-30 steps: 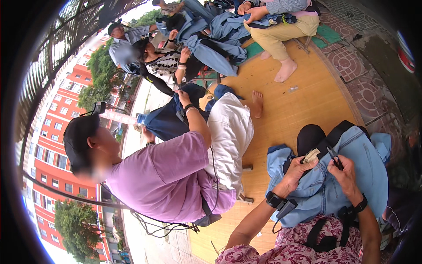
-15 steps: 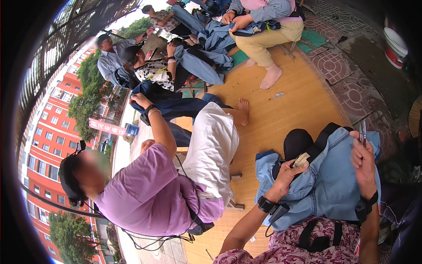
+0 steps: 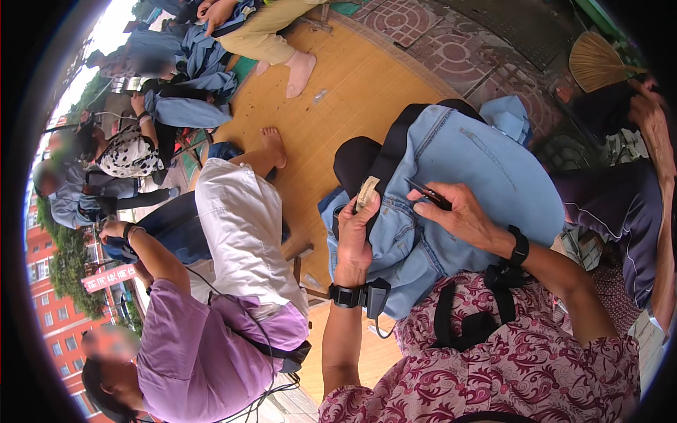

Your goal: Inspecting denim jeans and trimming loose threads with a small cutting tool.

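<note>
Head view: denim jacket (image 3: 458, 190) bunched over the lap, spilling toward the yellow wooden floor (image 3: 352, 99). Left hand (image 3: 357, 233) clamped on the near-left fold of the jacket, fingers curled and pressed together around the cloth, thumb pinning a small tan tag (image 3: 366, 192) at the waistband. Right hand (image 3: 462, 215) just right of that tag, resting on the denim, thumb and forefinger pinching a slim dark tool (image 3: 429, 195), maybe thread snips, hard to tell. Tip of the tool aimed at the tag, very near the left thumb.

Risks from here, judged only from this pose: blade tip close to the left thumb, so a slip on a stiff seam could nick skin. Tag edge lying flat on the denim, so a bite taken too deep could cut the jacket itself rather than loose thread. Cloth slack and heaped, nothing taut beneath, so the fold could shift mid-cut. Dark strap (image 3: 395, 148) draped across the upper-left of the jacket, liable to snag or drag the heap. Person in a purple shirt (image 3: 204, 352) working close by, left of the jacket, elbow near enough to jostle. Woven fan (image 3: 596, 63) far off beyond the jacket's upper right, no bother.
</note>
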Action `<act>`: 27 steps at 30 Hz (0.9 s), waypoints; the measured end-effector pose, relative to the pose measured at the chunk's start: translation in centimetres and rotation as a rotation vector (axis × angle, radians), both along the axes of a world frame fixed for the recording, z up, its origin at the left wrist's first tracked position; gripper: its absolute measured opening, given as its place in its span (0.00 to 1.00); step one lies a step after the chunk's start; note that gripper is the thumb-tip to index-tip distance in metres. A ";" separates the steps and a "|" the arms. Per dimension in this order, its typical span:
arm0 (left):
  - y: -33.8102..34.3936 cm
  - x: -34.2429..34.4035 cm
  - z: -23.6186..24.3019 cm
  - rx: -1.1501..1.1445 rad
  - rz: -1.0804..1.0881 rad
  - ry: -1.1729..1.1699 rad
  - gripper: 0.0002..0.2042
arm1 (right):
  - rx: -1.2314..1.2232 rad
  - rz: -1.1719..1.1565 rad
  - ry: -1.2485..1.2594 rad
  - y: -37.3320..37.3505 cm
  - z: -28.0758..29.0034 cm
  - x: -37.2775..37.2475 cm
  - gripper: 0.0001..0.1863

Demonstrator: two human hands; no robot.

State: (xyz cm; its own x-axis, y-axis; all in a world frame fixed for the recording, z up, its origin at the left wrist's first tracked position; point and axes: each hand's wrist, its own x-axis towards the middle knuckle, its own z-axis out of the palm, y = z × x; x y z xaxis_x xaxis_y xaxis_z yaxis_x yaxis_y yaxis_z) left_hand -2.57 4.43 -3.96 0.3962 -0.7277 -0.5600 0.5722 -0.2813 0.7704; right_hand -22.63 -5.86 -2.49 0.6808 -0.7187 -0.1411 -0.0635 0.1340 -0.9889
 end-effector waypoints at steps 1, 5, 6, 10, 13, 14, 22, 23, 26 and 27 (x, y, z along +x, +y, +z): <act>-0.2 -0.1 0.1 0.006 -0.001 0.025 0.16 | 0.015 0.045 0.005 0.1 -0.9 0.4 0.12; 1.1 -0.1 1.4 0.002 0.030 0.055 0.15 | 0.025 0.146 0.005 0.1 1.3 0.4 0.10; 0.7 -0.8 1.0 0.016 0.021 -0.026 0.16 | 0.108 0.096 0.041 0.2 1.2 0.1 0.09; -0.1 -2.2 0.3 -0.023 -0.024 -0.006 0.17 | 0.022 0.064 0.032 0.7 0.4 0.3 0.11; 0.1 -2.4 0.8 -0.048 -0.045 0.031 0.14 | 0.054 0.092 0.054 0.4 1.1 0.4 0.08; 0.5 -2.3 0.6 -0.051 -0.050 0.034 0.16 | 0.093 0.061 0.048 0.7 0.7 0.7 0.08; -0.9 -3.2 0.1 -0.171 -0.029 -0.040 0.10 | -0.042 -0.004 0.107 0.2 -0.7 1.9 0.12; -0.9 -3.2 0.1 -0.169 -0.030 -0.024 0.10 | -0.044 -0.002 0.109 0.1 -0.6 1.9 0.12; -1.1 -3.4 1.0 -0.125 -0.015 -0.021 0.07 | 0.141 0.006 0.051 -0.3 0.2 1.8 0.11; -0.9 -3.3 0.8 -0.126 -0.014 -0.019 0.07 | 0.231 0.019 0.064 -0.3 0.8 1.7 0.10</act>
State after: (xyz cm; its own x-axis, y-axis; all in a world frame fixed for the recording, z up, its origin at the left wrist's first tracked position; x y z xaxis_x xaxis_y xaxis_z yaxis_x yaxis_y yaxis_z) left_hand -5.88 3.50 -3.12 0.3953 -0.7971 -0.4565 0.5541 -0.1894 0.8106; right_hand -20.94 -6.21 -1.71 0.6784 -0.6495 -0.3433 -0.1297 0.3540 -0.9262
